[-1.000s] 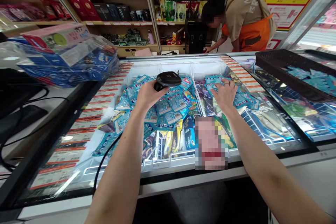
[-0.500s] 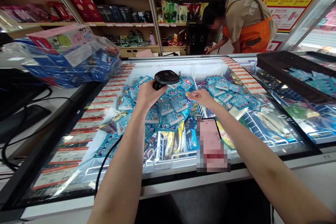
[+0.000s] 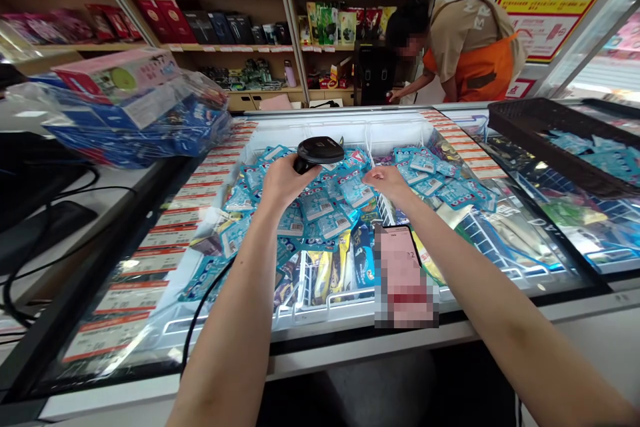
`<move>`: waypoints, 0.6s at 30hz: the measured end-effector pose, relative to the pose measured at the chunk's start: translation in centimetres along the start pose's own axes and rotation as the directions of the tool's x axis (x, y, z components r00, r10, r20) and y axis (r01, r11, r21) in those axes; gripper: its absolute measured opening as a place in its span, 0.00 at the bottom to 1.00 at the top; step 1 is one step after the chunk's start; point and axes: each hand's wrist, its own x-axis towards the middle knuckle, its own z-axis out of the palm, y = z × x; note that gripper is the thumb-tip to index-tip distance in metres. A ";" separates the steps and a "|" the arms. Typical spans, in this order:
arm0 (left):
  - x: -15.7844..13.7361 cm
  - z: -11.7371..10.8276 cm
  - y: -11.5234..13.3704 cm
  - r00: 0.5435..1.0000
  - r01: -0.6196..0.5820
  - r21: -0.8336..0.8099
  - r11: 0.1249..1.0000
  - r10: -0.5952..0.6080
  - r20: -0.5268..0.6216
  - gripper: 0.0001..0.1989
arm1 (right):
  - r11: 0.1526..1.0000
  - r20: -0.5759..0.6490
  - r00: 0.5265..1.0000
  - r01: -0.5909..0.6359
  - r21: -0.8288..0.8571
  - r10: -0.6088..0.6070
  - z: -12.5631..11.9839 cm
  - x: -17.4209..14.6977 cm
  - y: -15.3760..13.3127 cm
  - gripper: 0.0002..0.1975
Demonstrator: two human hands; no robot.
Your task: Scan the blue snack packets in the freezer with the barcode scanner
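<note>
A black handheld barcode scanner (image 3: 323,149) is gripped in my left hand (image 3: 286,180), its head above a pile of small blue packets (image 3: 317,203) on the freezer's glass top. My right hand (image 3: 386,183) has its fingers pinched at the upper right edge of one blue packet (image 3: 357,191), which lies barcode side up on the pile. A second group of blue packets (image 3: 425,167) lies to the right of that hand. Below it, near the front edge, rests a phone (image 3: 400,267) with a pink screen, partly blurred out.
Plastic-wrapped blue boxes (image 3: 145,113) stand at the left, under a pink box (image 3: 117,73). A dark basket (image 3: 545,127) holding more blue packets is at the right. Beyond the freezer, a person in an orange apron (image 3: 483,70) bends beside stocked shelves. The scanner's cable (image 3: 197,313) trails leftward.
My right hand has shifted slightly right, and a blue packet now lies by its fingertips, closer to it than before. The scanner has moved very slightly. The phone's displayed number has changed.
</note>
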 end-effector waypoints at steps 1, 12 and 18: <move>0.0 0.0 0.0 1.000 -0.002 -0.001 1.000 0.002 0.004 0.25 | 1.000 -0.047 0.999 -0.002 -0.005 0.002 -0.6 -0.2 0.2 0.04; -0.1 0.3 0.4 0.998 -0.046 0.029 0.998 0.045 0.040 0.26 | 0.893 -0.152 0.955 -0.174 0.415 0.256 -3.6 -0.7 1.8 0.21; -0.3 0.3 0.7 0.995 -0.047 0.018 0.999 0.045 0.087 0.27 | 0.861 -0.170 0.938 -0.191 0.472 0.302 -3.7 -0.5 1.7 0.12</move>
